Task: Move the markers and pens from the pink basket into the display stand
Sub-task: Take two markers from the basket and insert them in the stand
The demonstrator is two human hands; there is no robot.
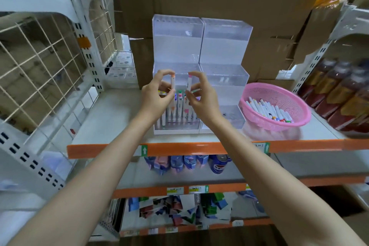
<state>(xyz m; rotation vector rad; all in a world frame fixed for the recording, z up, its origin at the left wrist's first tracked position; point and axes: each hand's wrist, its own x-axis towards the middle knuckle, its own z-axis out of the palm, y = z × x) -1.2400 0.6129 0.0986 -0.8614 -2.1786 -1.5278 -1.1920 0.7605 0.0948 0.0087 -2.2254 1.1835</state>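
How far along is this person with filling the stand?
Early on. Several markers stand in the display stand's lowest left tier. The left hand holds an orange-capped marker, the right hand a pink-capped marker. The pink basket holds many loose markers.

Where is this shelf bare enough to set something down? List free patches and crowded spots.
Free: the shelf stretch between the white upright and the display stand. Crowded: the right end, where the pink basket sits between the stand and the bottles, and the stand's front left tier, lined with markers, where left hand and right hand each hold one.
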